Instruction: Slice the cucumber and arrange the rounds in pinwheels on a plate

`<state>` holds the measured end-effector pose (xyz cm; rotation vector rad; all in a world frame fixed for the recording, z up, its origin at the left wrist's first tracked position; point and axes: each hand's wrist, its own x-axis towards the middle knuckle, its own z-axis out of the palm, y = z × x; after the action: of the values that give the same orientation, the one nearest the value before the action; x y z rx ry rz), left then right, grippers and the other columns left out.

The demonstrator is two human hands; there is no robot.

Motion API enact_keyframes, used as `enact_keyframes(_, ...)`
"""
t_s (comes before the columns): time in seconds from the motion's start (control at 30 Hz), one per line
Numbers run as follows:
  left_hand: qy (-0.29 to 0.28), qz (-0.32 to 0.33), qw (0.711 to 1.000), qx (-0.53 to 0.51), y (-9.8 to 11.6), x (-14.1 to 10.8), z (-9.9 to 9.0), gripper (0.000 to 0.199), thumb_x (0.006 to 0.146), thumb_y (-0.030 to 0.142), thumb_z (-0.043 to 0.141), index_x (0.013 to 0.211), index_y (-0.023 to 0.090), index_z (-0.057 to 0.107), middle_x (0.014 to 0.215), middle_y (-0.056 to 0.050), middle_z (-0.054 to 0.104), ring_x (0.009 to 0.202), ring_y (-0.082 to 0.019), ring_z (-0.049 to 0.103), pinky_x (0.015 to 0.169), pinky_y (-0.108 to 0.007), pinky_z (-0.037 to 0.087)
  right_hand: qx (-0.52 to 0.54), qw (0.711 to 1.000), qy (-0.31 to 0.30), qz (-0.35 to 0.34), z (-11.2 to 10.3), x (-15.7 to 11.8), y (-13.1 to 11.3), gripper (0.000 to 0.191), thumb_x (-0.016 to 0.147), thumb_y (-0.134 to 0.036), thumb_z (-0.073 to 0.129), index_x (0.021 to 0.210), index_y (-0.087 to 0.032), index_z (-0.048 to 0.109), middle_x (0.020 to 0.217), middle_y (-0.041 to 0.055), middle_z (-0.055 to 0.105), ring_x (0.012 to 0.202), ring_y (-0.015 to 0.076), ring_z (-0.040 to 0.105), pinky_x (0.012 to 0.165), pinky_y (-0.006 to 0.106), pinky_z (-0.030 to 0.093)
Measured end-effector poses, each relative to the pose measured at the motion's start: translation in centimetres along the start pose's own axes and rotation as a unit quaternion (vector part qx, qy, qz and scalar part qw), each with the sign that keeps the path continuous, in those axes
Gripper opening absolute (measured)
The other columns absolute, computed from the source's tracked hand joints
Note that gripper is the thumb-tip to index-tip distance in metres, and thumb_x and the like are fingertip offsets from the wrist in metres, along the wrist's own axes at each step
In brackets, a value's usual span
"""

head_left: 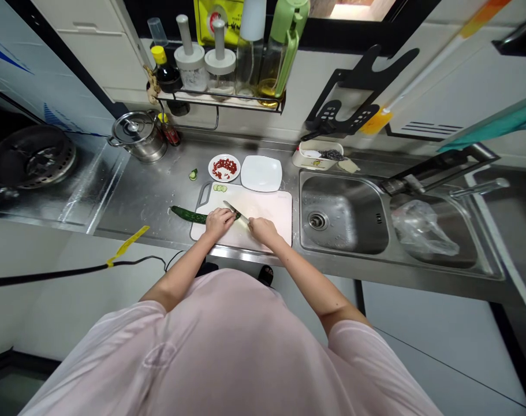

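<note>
A long green cucumber (188, 215) lies across the left part of a white cutting board (267, 222), its uncut end sticking out past the board's edge. My left hand (220, 223) is closed over the cucumber near its cut end. In my right hand (263, 230) is the handle of a kitchen knife (233, 208); its blade points up and left, close against the cucumber beside my left fingers. A few cucumber slices (220, 188) rest at the board's upper left. Cucumber end pieces (193, 174) lie on the steel counter.
Behind the board stand a plate of chopped red pieces (224, 167) and a white square dish (261, 173). To the right is a steel sink (344, 214), with a plastic bag (425, 227) in its second basin. A lidded pot (139, 136) and a wok (29, 157) are at left.
</note>
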<state>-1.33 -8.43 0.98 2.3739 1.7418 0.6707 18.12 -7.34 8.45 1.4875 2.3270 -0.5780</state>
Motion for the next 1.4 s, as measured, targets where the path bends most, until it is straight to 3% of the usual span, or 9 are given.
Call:
enact_keyframes(0.5,-0.008,-0.004,1.000,-0.003,-0.1,0.0,0.1,0.026,0.092,0.037,0.047,0.094,0.027,0.071,0.099,-0.004,0.068,0.089,-0.018,0.055,0.077,-0.032,0.039,0.002,1.000,0.001,-0.006,-0.1,2.4,-1.1,0.035,0.098,-0.026,0.031,0.115,-0.016,0.059,0.107,0.0140,0.067,0.101,0.0231,0.063,0.083,0.029,0.043)
enact_keyframes(0.9,-0.012,-0.015,1.000,-0.005,0.0,0.1,0.0,0.026,0.092,0.038,0.047,0.096,0.028,0.071,0.098,-0.005,0.068,0.090,-0.019,0.056,0.078,-0.033,0.040,-0.011,1.000,-0.003,-0.009,1.3,1.0,0.6,0.034,0.097,-0.027,0.033,0.113,-0.016,0.060,0.103,0.0141,0.068,0.098,0.0241,0.063,0.080,0.030,0.044)
enact_keyframes(1.4,-0.016,-0.015,1.000,-0.005,0.0,0.1,-0.1,0.027,0.092,0.038,0.047,0.096,0.027,0.071,0.100,-0.004,0.068,0.090,-0.018,0.056,0.080,-0.032,0.040,-0.003,1.000,0.002,-0.008,1.1,2.4,-0.4,0.032,0.096,-0.023,0.033,0.114,-0.015,0.060,0.106,0.0139,0.067,0.100,0.0233,0.063,0.083,0.029,0.044)
